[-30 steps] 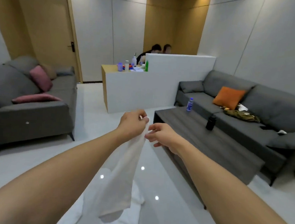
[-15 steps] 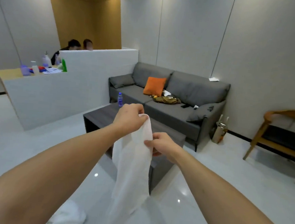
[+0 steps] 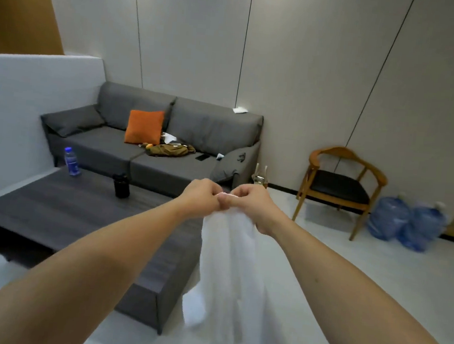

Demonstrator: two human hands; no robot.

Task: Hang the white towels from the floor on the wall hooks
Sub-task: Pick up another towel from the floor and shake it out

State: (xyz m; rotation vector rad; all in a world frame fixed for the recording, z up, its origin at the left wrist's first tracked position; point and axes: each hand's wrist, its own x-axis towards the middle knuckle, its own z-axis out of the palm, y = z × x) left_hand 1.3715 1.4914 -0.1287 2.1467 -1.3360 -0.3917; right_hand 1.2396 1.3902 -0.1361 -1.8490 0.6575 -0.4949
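A white towel (image 3: 227,276) hangs down in front of me from both hands, held at chest height. My left hand (image 3: 200,195) pinches its top edge with curled fingers. My right hand (image 3: 253,204) grips the same edge right beside it, knuckles nearly touching the left hand. The towel's lower end drops out of the frame at the bottom. No wall hooks show in this view.
A dark low table (image 3: 60,212) stands left of my arms with a water bottle (image 3: 71,161) and a black cup (image 3: 121,185). Behind it is a grey sofa (image 3: 196,130). A wooden chair (image 3: 340,181) and blue water jugs (image 3: 405,223) stand by the right wall.
My view has swung to the right, away from the counter and toward the sofa and chair. My right hand has moved up and closed on the towel's top edge next to my left hand.
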